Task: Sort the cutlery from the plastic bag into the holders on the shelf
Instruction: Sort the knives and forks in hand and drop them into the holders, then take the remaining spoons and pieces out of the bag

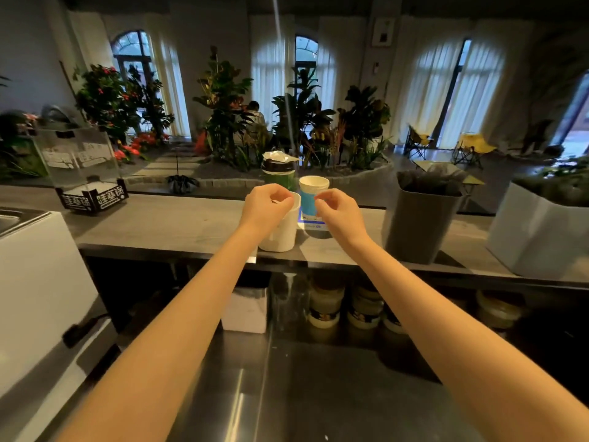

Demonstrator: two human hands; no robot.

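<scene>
On the grey shelf [159, 224] stand a white holder [278, 232] and, just behind it, a blue-banded holder [313, 196]. The left hand [267, 203] is at the white holder's rim and the right hand [339, 212] is beside the blue-banded one. Both hands' fingers are curled, but I cannot tell if they pinch anything. No cutlery shows.

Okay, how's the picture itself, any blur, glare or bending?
Head view: backlit by bright curtained windows, so the shelf is dim; the wide lens bows its edge; left hand and right hand look slightly soft; glare streaks the steel counter below.
</scene>
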